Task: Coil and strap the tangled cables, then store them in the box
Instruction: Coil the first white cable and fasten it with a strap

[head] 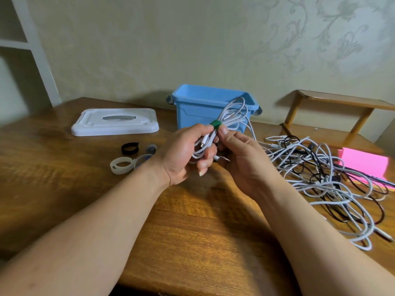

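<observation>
I held the coiled white cable in both hands at the centre of the frame, just in front of the blue box. My left hand had its fingers curled round the lower end of the coil, where a white plug showed between them. My right hand gripped the same bundle from the other side, its thumb pressed just beside the green strap. That strap was wrapped around the middle of the coil. Above it the loops fanned out up and to the right, across the front of the box.

The box stood open on the wooden table, near the wall. Its white lid lay flat to the left of it, apart from it.

Left of my left hand lay loose straps: a black strap, a white strap and a blue-grey one, partly hidden by my wrist.

On the right side of the frame sprawled the pile of tangled cables, white and black strands looped over one another. Some of them crossed the lower part of a pink object at the right edge. A wooden shelf stood behind the pile.
</observation>
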A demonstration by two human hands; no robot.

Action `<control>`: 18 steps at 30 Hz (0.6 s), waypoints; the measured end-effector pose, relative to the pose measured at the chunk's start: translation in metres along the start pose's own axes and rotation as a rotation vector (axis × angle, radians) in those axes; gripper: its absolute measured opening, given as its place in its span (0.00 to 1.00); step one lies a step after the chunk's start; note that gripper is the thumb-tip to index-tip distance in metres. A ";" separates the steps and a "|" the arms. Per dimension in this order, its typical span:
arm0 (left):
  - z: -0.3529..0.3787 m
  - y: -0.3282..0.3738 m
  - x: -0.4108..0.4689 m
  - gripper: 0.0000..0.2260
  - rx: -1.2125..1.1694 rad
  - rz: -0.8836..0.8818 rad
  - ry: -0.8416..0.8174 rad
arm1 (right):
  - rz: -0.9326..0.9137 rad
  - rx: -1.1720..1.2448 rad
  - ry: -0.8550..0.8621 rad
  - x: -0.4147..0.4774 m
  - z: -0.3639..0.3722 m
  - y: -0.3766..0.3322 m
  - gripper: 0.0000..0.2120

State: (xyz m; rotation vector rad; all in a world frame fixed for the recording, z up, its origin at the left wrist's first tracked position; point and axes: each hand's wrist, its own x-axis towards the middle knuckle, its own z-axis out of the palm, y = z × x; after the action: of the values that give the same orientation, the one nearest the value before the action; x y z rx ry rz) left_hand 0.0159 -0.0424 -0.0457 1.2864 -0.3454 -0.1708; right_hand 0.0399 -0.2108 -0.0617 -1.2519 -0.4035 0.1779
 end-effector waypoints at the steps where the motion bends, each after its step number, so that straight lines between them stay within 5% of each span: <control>1: 0.001 0.000 0.000 0.15 -0.004 0.001 -0.003 | 0.009 -0.001 0.007 0.000 0.000 0.000 0.18; 5: 0.001 0.000 0.001 0.16 -0.086 -0.031 -0.037 | -0.032 -0.001 0.006 0.002 -0.004 -0.001 0.11; 11: -0.002 0.001 0.000 0.19 -0.162 -0.157 -0.150 | -0.058 0.012 -0.038 0.000 -0.002 -0.002 0.16; 15: 0.002 -0.002 0.004 0.20 0.044 -0.064 0.062 | -0.143 -0.092 0.145 0.002 -0.003 -0.002 0.20; 18: 0.010 -0.008 0.005 0.11 0.133 0.079 0.172 | -0.190 -0.159 0.212 0.003 -0.001 0.000 0.28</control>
State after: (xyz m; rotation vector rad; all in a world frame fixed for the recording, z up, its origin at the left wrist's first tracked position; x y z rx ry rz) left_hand 0.0179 -0.0549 -0.0498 1.4052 -0.2629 0.0302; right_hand 0.0434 -0.2106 -0.0609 -1.3646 -0.3548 -0.1505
